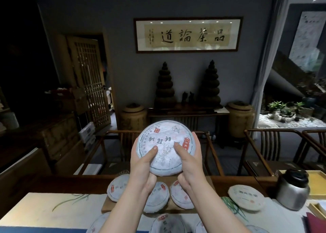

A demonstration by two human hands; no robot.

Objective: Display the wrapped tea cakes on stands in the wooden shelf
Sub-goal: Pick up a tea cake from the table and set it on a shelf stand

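The person holds one wrapped tea cake (165, 147) raised in front of the chest, above the near table (44, 213), printed face toward the viewer and tilted slightly back. The left hand (142, 164) grasps the cake's lower left rim, thumb pressed flat on the wrapper face. The right hand (189, 159) grasps the lower right rim in the same way, thumb on the face near the red label. Both hands grasp the cake; neither is released.

Below the hands, three more wrapped cakes stand propped along a wooden board (105, 207): one at the left (117, 188), one in the middle (156, 198) partly hidden by the left wrist, and one at the right (180, 195). A further cake (246, 196) lies to the right of the board, beside a metal canister (292, 191). More cakes show at the near edge of the view.

Step in hand, as judged: carrying or inspecting a single cake before placement. No wooden shelf or free stand can be identified from here.

The next move calls for:
1. Turning toward the shelf.
2. Keeping the printed face forward.
3. Lowering the bottom rim into a stand without creasing the paper wrapper.
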